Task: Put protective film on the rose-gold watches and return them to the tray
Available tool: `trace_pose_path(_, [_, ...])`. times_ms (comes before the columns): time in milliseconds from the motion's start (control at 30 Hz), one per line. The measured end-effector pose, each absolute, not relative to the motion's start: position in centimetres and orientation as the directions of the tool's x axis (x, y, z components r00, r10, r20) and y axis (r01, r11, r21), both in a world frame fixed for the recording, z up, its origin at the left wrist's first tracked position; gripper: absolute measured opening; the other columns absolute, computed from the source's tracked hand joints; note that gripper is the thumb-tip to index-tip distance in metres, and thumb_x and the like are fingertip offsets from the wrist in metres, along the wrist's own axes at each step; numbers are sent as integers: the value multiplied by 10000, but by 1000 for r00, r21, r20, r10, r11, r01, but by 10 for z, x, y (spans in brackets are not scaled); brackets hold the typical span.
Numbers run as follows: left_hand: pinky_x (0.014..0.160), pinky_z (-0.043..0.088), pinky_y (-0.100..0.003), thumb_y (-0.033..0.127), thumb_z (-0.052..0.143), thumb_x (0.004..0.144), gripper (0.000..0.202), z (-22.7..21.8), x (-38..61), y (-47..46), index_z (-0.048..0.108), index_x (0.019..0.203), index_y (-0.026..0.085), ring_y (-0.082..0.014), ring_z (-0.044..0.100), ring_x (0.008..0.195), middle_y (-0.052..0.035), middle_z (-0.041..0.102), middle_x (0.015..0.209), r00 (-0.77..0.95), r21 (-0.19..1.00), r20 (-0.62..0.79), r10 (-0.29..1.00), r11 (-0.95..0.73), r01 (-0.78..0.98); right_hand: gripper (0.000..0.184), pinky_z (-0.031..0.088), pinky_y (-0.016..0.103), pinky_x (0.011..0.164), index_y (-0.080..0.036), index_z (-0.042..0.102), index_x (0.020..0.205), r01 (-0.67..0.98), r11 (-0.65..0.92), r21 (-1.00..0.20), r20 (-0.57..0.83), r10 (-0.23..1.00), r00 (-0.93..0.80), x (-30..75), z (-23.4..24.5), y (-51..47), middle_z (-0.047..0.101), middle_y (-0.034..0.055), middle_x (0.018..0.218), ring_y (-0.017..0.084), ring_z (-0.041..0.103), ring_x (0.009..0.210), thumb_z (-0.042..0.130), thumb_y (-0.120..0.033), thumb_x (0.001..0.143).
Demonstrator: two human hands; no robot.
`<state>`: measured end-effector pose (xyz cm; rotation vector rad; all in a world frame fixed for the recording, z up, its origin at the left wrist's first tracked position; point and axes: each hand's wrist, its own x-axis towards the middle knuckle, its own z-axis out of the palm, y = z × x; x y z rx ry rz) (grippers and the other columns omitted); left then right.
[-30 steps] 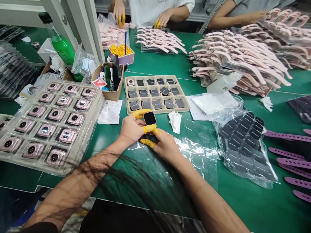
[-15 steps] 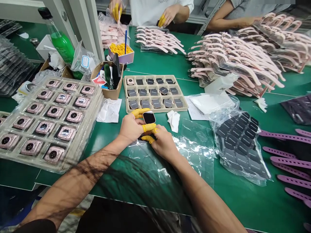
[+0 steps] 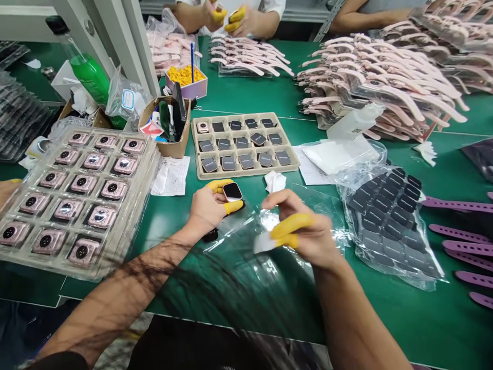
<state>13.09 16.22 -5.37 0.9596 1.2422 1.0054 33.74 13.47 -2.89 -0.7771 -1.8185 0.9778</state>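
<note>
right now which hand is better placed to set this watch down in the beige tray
Probably the left hand: it already holds the watch in its yellow-cotted fingers, just below the moulded tray. The right hand sits farther from the tray, raised and pinching a white scrap.

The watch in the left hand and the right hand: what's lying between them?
In the head view, a crumpled clear plastic bag lies between the watch and the right hand.
</note>
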Motion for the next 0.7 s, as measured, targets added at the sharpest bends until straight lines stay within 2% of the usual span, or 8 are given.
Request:
trace_pose_path(67, [706,556,-229,169,877,576,652,-54,132,159,690,1198,110,-143,701,732,-55,749,825,153,957,-277,949,286,-41,69,546,391,726,-345,732,779,-107,249,-963,267,934,-237,346,-23,135,643,-1,812,184,633,769,799,-359,785])
trace_pose_path(100, [723,562,-235,172,878,577,664,-55,133,158,696,1213,118,-144,701,730,-46,748,806,203,959,-275,940,284,-16,100,543,348,683,-333,731,782,-153,145,-978,170,972,-161,349,-22,137,630,-15,748,159,620,710,823,-365,761])
trace_pose_path(200, [788,578,-260,183,873,581,673,-54,134,156,710,1232,134,-152,706,752,-36,754,815,285,964,-265,921,264,41,232,546,258,666,-303,750,846,-143,-95,-985,-98,995,15,350,-26,143,670,-28,725,113,632,688,896,-353,672])
trace_pose_path(300, [790,585,-267,167,864,574,690,-52,134,157,710,1245,124,-157,702,743,-32,750,800,298,955,-295,908,285,78,328,562,222,640,-251,758,809,-159,-264,-951,-276,959,61,343,-32,148,703,-20,722,102,648,672,944,-375,569])
trace_pose_path(433, [763,582,-255,155,864,568,700,-48,134,161,706,1248,104,-147,685,712,-20,732,745,320,934,-357,878,347,88,355,562,208,560,-222,745,704,-229,-366,-902,-389,919,62,337,-38,151,707,-22,682,98,639,599,964,-393,482])
trace_pose_path(700, [672,562,-209,187,898,538,767,-51,134,163,695,1276,132,-124,667,673,-11,727,747,309,914,-402,862,400,74,332,555,192,537,-238,750,685,-286,-422,-861,-453,890,50,338,-44,154,727,-26,680,104,661,589,961,-368,464])
